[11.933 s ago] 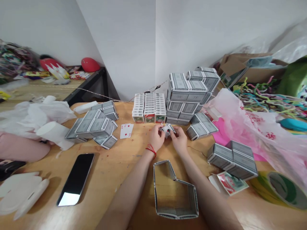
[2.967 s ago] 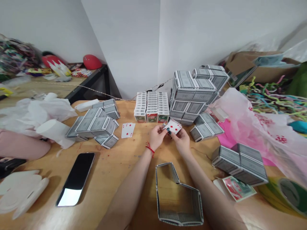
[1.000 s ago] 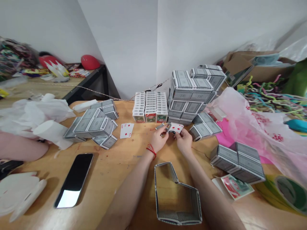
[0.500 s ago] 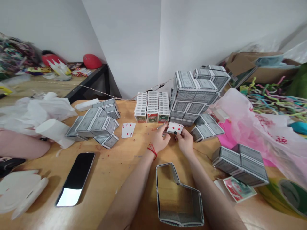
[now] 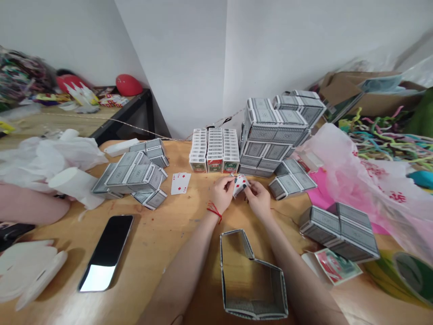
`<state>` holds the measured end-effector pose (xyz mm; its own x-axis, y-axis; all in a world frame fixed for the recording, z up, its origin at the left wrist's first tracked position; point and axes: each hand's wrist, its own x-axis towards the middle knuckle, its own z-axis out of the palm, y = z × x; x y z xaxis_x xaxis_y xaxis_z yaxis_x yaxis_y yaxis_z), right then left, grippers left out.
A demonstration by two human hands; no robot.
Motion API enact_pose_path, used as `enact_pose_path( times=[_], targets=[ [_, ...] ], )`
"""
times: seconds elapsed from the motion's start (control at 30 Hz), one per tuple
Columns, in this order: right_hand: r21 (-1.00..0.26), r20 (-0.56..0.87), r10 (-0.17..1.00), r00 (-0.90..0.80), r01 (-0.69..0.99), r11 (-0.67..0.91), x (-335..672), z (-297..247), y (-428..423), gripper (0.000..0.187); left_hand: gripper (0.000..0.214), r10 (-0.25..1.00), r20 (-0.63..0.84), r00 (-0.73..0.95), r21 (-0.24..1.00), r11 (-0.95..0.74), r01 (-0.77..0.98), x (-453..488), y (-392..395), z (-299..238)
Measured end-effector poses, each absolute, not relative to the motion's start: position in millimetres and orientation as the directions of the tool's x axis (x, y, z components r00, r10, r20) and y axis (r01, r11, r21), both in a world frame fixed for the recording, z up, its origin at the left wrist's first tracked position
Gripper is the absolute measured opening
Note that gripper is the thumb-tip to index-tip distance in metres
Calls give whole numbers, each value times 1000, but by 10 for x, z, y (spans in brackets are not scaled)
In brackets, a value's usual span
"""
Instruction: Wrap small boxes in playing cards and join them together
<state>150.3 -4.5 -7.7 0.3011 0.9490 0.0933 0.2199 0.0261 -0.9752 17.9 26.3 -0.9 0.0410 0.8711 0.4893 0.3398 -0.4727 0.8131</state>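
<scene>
Red string bracelet [image 5: 214, 211], left wrist [image 5: 218, 204] — dark nail polish [image 5: 244, 186]

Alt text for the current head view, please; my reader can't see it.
A person's left hand and right hand hold a playing card at a wooden table. Nearer stands an open card frame; a phone lies left and stacked card-built blocks stand right.

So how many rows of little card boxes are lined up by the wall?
3. The left row, the middle row and the right row stand side by side, left of the tall grey stack. More could be hidden behind that stack.
</scene>
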Motion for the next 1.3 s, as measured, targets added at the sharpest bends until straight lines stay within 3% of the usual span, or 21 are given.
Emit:
enact_pose_path(
  times=[0.17, 0.47, 0.63, 0.73, 0.87, 1.13, 1.3],
  targets=[
    [-991, 53, 959, 278, 131, 16, 1503, -105, -54, 29, 19, 906, 419, 60, 853, -415, 318, 167, 256, -5],
    [-996, 77, 953, 292, 54, 64, 1510, -64, -28, 32, 24, 987, 95, 128, 994, -101, 38, 191, 307, 28],
    [-999, 54, 933, 355, 21, 50, 1501, -12, -42, 31, 22, 975, -47, 217, 999, 43, 22, 209, 272, 59],
    [-999, 35, 923, 383, -3, 39, 1513, 2, -39, 31, 23, 909, -178, 376, 957, 249, -148, 215, 236, 96],
    [-998, 40, 906, 421, -25, 56, 1531, 16, -30, 30, 29, 789, -194, 583, 833, 446, -326, 197, 224, 145],
    [-995, 41, 913, 406, -65, 74, 1535, 8, -24, 28, 38, 646, -241, 725, 697, 635, -334, 74, 272, 140],
    [-995, 62, 926, 371, -47, 86, 1524, -14, -23, 28, 36, 662, -273, 698, 688, 642, -339, 67, 285, 139]
  ],
)
